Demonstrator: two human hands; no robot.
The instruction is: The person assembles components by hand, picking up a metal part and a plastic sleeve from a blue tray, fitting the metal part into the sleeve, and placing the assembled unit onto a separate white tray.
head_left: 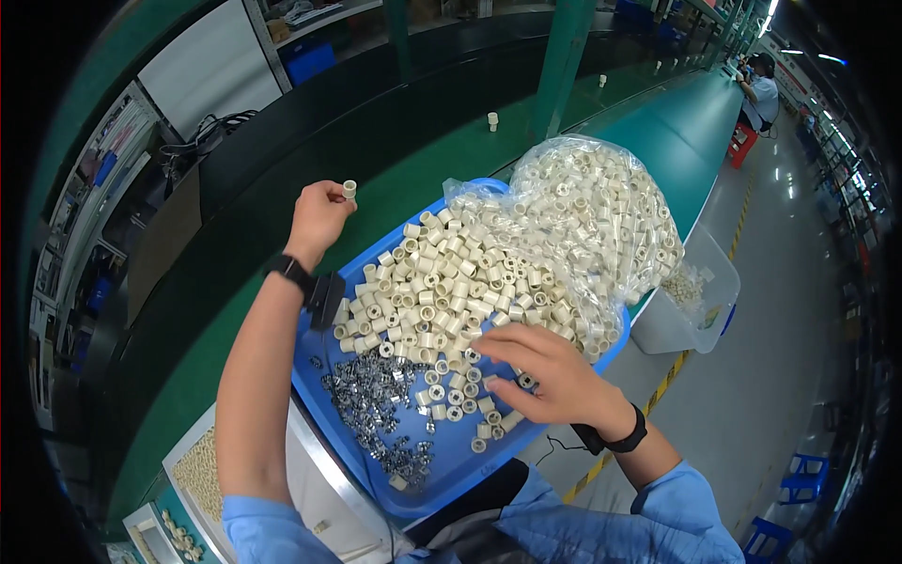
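My left hand (321, 218) is stretched out over the green conveyor belt, thumb and fingers pinched round a small cream cylindrical plastic part (349, 189) held upright. My right hand (550, 371) hovers at the near right side of a blue tray (413, 498). Its fingers are spread, the tips close over a heap of the same cream parts (451, 282). Whether a fingertip touches one I cannot tell. Small shiny metal pieces (376, 395) lie in the tray's near left part. A clear plastic bag (601, 207) full of cream parts rests on the tray's far end.
Single cream parts stand on the belt (423, 141) further off, one being a stacked-looking part (492, 121). A green post (564, 66) rises beyond the tray. Right of the bench is a translucent bin (695, 301). Another person (761, 89) sits far along the bench.
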